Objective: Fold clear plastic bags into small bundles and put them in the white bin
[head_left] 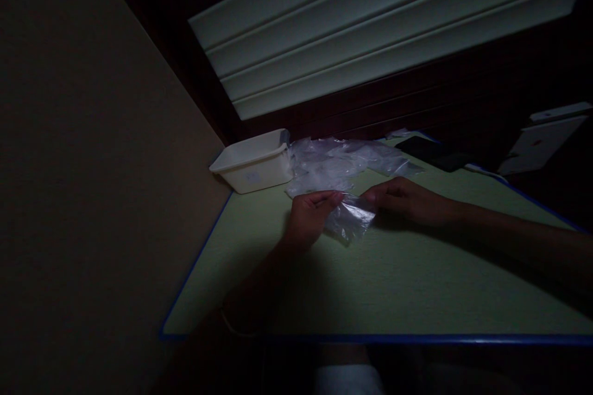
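Note:
A small clear plastic bag [351,220] is stretched between my two hands above the table. My left hand [309,217] pinches its upper left corner between thumb and fingers. At the bag's upper right corner, my right hand [402,199] grips the edge in a similar pinch. The bag hangs down, creased and shiny, and I cannot make out anything inside it. Just beyond my hands lies a loose pile of similar clear bags [331,160], spread along the back of the table.
A white plastic bin [257,163] stands at the back left, by the wall [92,185]. A dark flat object [433,152] lies at the back right, near a white box-like thing [542,142]. The pale green table [370,296] has a blue edge. The room is dim.

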A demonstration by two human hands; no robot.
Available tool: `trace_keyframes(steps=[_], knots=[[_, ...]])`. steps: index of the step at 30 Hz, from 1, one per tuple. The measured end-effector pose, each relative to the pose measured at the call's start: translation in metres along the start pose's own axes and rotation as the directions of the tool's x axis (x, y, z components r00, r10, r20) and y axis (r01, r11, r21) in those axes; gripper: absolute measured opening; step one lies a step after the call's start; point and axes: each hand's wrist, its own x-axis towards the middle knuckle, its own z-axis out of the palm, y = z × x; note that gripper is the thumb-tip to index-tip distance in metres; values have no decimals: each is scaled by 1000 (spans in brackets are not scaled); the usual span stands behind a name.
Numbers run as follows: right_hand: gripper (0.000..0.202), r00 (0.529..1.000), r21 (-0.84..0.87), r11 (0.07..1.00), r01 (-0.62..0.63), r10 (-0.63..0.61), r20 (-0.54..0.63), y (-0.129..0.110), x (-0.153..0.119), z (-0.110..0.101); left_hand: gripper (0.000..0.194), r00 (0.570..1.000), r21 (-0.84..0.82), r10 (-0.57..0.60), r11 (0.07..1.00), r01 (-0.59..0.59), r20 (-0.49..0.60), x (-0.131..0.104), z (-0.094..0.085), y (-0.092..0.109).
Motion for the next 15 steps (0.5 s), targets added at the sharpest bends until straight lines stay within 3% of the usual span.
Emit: trace_keyframes(steps=[8,15], knots=[[36,998,6,999,-43,44,-37,2,0,-1,29,1000,28,20,999,-20,-21,1,-2,-2],[40,998,-56,998,15,-18,-63,-9,-3,3,30,999,6,-2,1000,1,52,-2,3,-1]])
